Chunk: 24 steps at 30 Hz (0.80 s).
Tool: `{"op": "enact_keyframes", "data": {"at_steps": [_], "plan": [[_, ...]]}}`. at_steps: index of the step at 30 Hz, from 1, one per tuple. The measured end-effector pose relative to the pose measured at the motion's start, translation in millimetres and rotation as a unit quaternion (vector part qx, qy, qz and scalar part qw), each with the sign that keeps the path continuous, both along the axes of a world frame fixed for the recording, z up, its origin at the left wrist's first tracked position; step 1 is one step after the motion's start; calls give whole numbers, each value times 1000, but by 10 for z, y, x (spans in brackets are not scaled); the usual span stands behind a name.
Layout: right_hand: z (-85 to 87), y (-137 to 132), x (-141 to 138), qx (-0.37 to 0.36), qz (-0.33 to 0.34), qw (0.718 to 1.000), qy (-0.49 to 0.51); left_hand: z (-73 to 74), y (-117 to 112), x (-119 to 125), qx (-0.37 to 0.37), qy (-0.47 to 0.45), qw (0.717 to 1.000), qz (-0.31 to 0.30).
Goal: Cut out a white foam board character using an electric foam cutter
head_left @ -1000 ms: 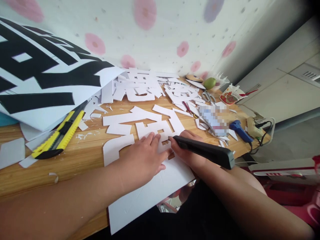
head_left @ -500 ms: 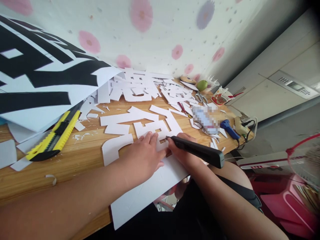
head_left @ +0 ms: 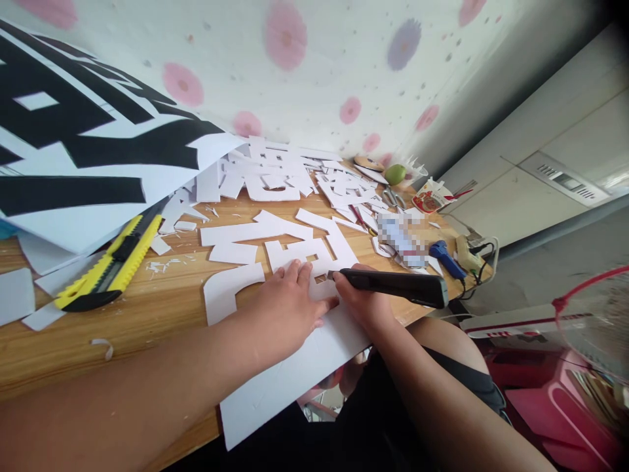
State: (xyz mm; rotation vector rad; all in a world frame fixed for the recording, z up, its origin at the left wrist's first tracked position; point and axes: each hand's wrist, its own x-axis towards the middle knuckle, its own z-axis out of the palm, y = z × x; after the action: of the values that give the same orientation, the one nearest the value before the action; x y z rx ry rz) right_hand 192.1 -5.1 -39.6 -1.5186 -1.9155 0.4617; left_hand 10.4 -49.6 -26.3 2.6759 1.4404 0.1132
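Observation:
My left hand (head_left: 285, 308) lies flat with fingers stretched out, pressing a white foam sheet (head_left: 295, 373) onto the wooden table (head_left: 147, 314). My right hand (head_left: 361, 301) grips a black utility knife (head_left: 393, 286), its tip resting on the sheet just right of my left fingertips. The sheet is cut into a large character shape (head_left: 295, 246), and its near edge hangs over the table's front.
A yellow and black utility knife (head_left: 111, 265) lies at the left. A black-and-white printed poster (head_left: 83, 157) leans at the far left. White cut-out scraps (head_left: 295, 174), scissors (head_left: 392, 196), a green fruit (head_left: 394, 174) and a blue glue gun (head_left: 445, 257) crowd the far right. A pink stool (head_left: 565, 413) stands below.
The black knife's handle has swung lower, closer to level, with the tip staying at the same place on the sheet. My left hand has held still; the view shifted slightly.

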Motion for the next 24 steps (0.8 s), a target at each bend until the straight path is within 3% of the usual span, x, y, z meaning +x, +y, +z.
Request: {"op": "enact_keyframes", "data": {"at_steps": [8, 18, 24], "plan": [[-11, 71, -39, 1, -45, 997, 67, -15, -6, -9, 41, 17, 999, -16], [79, 79, -55, -43, -47, 984, 168, -40, 12, -3, 21, 6, 1000, -13], [42, 84, -7, -16, -37, 994, 103, -54, 6, -5, 17, -20, 1000, -13]]}}
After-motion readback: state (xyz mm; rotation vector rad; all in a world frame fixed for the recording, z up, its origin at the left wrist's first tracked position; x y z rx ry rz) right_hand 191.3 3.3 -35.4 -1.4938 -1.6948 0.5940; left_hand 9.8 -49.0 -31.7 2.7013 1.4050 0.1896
